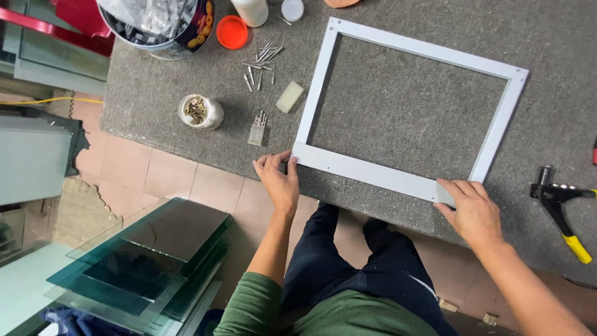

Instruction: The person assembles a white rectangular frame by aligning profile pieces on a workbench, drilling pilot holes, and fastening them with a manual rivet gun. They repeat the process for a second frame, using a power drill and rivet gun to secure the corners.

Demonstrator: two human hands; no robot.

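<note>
A grey, carpet-like tabletop (398, 118) fills the upper part of the view, and below its edge a floor of pale pink tiles (168, 180) is seen. A stack of greenish glass panes (155, 255) is leaned beside the person's legs. On the tabletop a white rectangular metal frame (367, 171) is laid flat, its near bar close to the tabletop's edge. The frame's near left corner is pinched lightly by the left hand (278, 180), fingers narrowly closed on it; the near right corner is covered by the right hand (472, 208), its grip laid flat over the bar (how far the fingers wrap under cannot be told). Left of the frame are seen loose rivets (260, 62), a small pale block (289, 97), a clear jar of small hardware (200, 112) and an orange lid (232, 32). A riveting tool with a yellow handle (563, 214) is lying to the right. A round tin (161, 25) and 2 white containers are cut off by the upper margin; the tin's contents are hard to make out.
</note>
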